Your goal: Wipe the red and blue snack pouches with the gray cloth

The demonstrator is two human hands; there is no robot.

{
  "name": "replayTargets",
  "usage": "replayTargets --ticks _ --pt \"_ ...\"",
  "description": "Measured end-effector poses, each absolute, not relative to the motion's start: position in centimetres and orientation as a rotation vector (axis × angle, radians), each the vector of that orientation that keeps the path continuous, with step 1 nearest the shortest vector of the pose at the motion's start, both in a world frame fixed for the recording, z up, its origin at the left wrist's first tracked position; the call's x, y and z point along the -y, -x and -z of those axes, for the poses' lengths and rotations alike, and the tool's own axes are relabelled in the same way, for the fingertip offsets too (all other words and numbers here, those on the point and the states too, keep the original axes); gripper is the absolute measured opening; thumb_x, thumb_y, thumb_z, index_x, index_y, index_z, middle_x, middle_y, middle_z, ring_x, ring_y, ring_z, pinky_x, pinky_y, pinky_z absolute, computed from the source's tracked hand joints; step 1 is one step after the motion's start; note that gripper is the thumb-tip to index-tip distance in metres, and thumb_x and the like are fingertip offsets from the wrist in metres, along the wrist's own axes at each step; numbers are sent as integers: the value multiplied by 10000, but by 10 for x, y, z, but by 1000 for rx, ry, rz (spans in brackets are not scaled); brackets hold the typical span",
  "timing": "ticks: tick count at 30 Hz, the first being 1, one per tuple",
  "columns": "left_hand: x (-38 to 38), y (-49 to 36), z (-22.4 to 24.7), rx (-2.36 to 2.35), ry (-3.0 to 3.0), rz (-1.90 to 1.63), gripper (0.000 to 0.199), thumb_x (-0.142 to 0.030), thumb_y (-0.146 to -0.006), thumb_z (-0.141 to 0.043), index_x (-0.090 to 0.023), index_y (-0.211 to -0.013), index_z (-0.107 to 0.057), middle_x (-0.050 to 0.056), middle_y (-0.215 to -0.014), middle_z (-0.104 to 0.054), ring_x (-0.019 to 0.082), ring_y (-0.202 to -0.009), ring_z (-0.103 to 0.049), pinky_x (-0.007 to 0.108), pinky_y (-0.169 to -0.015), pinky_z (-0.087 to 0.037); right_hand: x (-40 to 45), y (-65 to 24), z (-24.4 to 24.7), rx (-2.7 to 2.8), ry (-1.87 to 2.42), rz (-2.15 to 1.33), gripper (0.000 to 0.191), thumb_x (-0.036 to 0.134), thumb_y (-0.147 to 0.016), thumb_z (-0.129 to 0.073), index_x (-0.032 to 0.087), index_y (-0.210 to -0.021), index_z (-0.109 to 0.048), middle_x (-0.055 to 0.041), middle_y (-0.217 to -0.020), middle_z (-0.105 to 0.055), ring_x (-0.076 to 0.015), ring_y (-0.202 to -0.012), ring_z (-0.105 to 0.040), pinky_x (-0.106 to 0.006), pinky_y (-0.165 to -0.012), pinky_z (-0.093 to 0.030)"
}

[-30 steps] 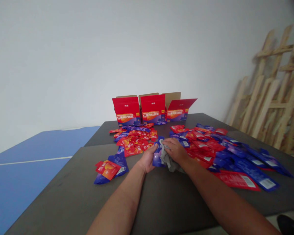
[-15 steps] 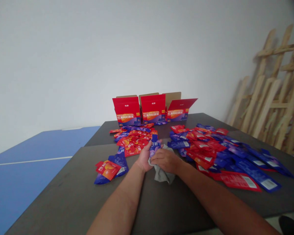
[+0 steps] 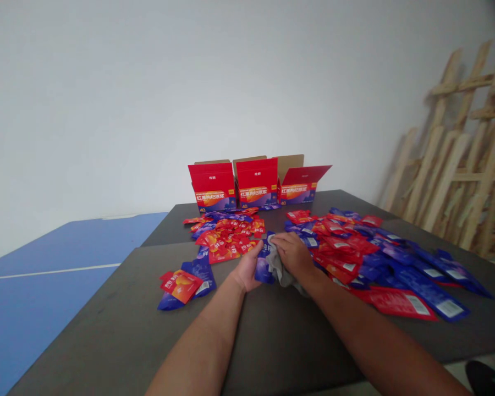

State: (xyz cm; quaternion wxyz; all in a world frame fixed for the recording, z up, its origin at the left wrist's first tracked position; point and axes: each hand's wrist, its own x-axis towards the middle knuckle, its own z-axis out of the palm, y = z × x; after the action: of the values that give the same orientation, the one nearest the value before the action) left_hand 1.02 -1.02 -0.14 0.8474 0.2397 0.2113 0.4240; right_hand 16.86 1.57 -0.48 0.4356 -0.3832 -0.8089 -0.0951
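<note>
- Blue-purple foil sachet is held up, slightly tilted, at the middle of the table, its left side gripped by the left hand.
- right hand is closed on a grey cloth, pressing it against the sachet's right side.
- left heap of red and blue sachets lies just beyond the left hand, with little room between them.
- right heap of red and blue sachets lies just beside the right hand and spreads toward the table's right edge.
- small stack of sachets lies near the left wrist.
- dark grey tabletop runs under both forearms; a seam crosses it behind the hands.
- three open red cartons stand along the far edge.
- blue table lies past the left edge.
- wooden lattice leans against the wall at right.
</note>
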Motion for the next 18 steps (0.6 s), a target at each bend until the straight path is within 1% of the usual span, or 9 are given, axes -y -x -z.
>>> replayTargets --ticks 2,4,8,10,13,15,18 --pt "10 -9 -1 -429 -483 -874 378 -462 -864 -491 -134 -987 -631 93 -758 -670 218 -717 -657 317 -671 -515 -16 -170 4 1963 956 231 260 91 -848 -511 197 -1000 -693 -84 -979 -667 -224 -945 -550 -371 -829 -475" --pt "8 -6 -3 -400 -447 -877 424 -486 -854 -493 -116 -1005 -635 86 -750 -670 201 -689 -649 303 -673 -508 -10 -168 1 2003 847 227 251 115 -866 -495 207 -996 -690 -77 -971 -670 -217 -938 -554 -375 -832 -474" --pt "4 0 -4 -360 -367 -905 524 -526 -862 -452 -76 -1064 -632 80 -717 -655 155 -593 -608 247 -581 -476 10 -151 -1 2301 395 184 233 145 -887 -489 232 -979 -684 -39 -963 -685 -185 -904 -565 -353 -828 -469" --pt "1 2 -3 -372 -372 -908 568 -551 -862 -436 -59 -1068 -631 92 -709 -649 153 -578 -599 238 -538 -459 18 -142 -1 2408 277 191 234 145 -884 -493 241 -988 -680 -29 -971 -688 -182 -885 -559 -342 -804 -470" --pt "-1 3 -1 -399 -443 -937 645 -647 -826 -421 -83 -1055 -637 82 -669 -632 158 -550 -586 248 -511 -458 21 -136 0 2423 309 220 244 150 -883 -492 246 -1002 -682 -34 -995 -684 -191 -889 -549 -342 -791 -473" --pt "0 2 -1 -413 -485 -956 683 -703 -789 -423 -105 -1034 -643 67 -636 -617 156 -520 -572 256 -501 -463 20 -136 0 2362 403 233 255 156 -889 -486 256 -1010 -686 -38 -1004 -679 -195 -907 -549 -349 -816 -472" --pt "4 -2 -1 -421 -512 -968 699 -734 -753 -442 -106 -974 -654 67 -620 -614 160 -513 -573 259 -500 -467 16 -141 2 2276 547 261 265 158 -894 -484 268 -1016 -692 -43 -1001 -673 -198 -915 -553 -365 -852 -464"
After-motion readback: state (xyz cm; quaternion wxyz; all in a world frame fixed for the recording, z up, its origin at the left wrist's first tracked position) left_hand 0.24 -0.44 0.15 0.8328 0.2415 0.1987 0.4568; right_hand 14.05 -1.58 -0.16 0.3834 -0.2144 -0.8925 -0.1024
